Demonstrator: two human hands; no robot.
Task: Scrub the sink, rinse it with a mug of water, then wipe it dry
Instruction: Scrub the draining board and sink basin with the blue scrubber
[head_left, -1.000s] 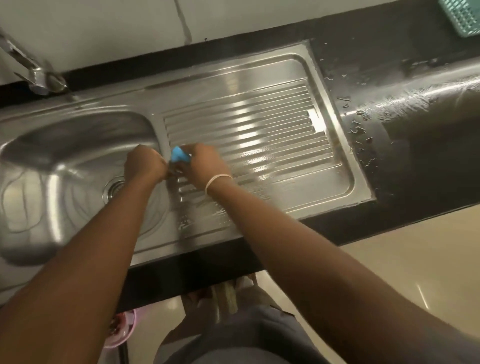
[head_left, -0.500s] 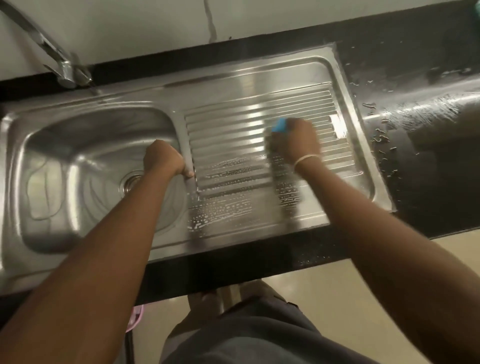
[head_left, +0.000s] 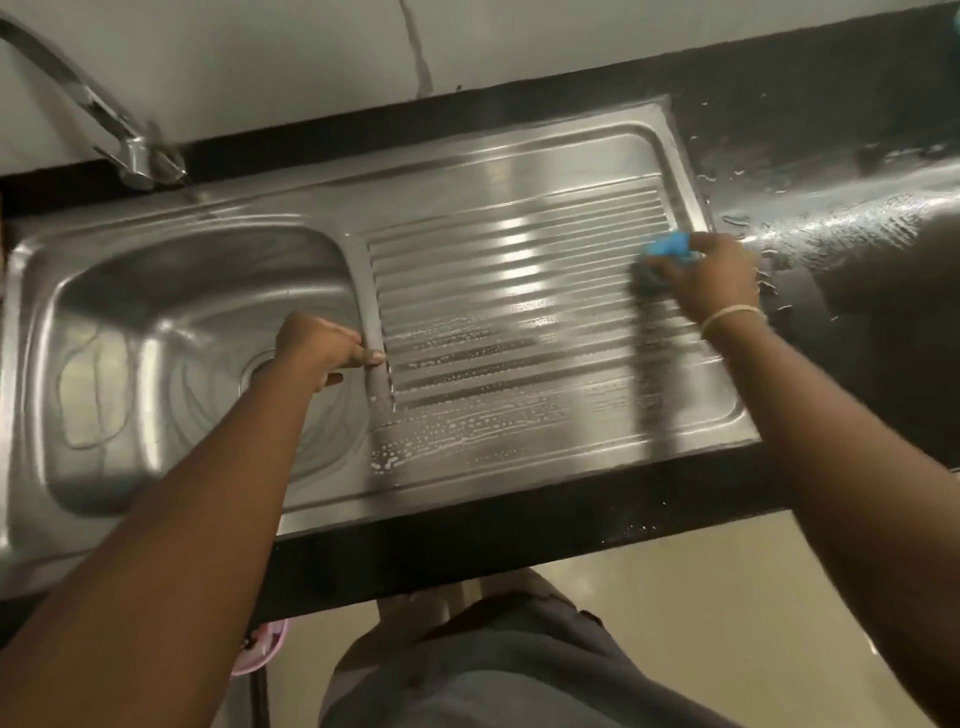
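Over the far right end of the ribbed draining board, the right hand (head_left: 711, 278) grips a blue sponge (head_left: 667, 247) and presses it onto the steel sink (head_left: 498, 156). The left hand (head_left: 322, 345) curls its fingers over the ridge between bowl and board, bracing. The sponge looks soft, light and soapy, so likely slippery; a full-palm hold across its top seems safest. Suds streak the board's near grooves.
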